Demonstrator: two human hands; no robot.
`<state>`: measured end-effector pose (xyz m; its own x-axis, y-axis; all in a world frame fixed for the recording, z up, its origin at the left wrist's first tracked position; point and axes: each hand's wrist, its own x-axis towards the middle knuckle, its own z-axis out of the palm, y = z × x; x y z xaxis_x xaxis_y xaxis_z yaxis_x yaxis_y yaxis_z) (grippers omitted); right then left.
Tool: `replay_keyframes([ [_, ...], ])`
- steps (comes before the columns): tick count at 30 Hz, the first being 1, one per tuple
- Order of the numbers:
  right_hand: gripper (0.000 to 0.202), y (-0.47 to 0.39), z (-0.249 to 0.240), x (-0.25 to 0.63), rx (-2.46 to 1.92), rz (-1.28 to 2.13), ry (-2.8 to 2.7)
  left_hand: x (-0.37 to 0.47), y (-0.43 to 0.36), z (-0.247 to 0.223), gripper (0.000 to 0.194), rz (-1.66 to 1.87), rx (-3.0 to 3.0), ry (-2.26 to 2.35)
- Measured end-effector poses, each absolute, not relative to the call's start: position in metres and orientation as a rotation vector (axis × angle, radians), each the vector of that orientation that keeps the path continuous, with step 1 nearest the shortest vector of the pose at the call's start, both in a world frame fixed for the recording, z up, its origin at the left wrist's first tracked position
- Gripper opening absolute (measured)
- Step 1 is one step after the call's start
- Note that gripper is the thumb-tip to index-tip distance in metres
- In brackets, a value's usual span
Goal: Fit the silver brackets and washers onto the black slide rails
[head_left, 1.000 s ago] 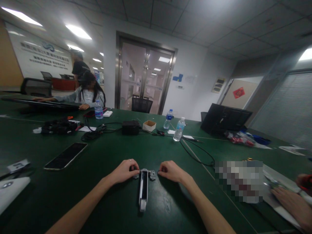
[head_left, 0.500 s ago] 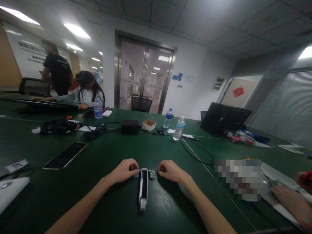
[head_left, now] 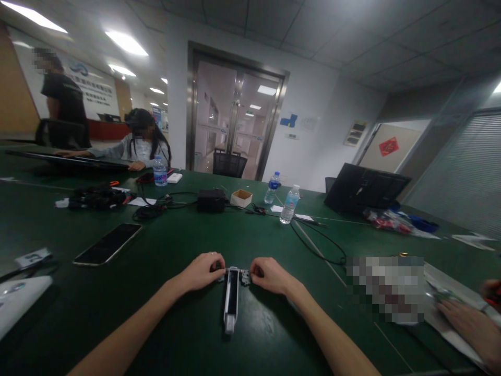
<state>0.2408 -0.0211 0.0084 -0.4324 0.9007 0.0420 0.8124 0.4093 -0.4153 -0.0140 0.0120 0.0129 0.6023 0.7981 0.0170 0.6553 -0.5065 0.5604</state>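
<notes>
On the green table lies a long, narrow white-and-grey device (head_left: 231, 297) with a dark inner channel and a pale block at its near end. Small grey metal pieces flank its far end. My left hand (head_left: 205, 270) is closed, thumb and fingers pinched on the left metal piece, which they mostly cover. At the opposite side, my right hand (head_left: 270, 275) has its fingers curled together against the right metal piece (head_left: 245, 277). Its fingertips are partly hidden, and the right piece shows between them and the device.
A phone (head_left: 107, 244) lies to the left. Beyond are a black adapter (head_left: 212, 200), an open small box (head_left: 241, 198), cables and water bottles (head_left: 289, 204). At the right, another person's hand (head_left: 465, 318) rests by a blurred packet (head_left: 387, 290).
My right hand has moved in slightly to meet the right metal piece. My left hand stays at the left piece. A person in the background has shifted left; the view has turned slightly.
</notes>
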Motion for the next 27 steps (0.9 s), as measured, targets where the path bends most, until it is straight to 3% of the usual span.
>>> replay_keyframes([
  [27, 0.007, -0.0232, 0.0081, 0.232, -1.4, 0.57, -2.332, -0.017, 0.0145, 0.0091, 0.02, 0.39, 2.357, 1.078],
])
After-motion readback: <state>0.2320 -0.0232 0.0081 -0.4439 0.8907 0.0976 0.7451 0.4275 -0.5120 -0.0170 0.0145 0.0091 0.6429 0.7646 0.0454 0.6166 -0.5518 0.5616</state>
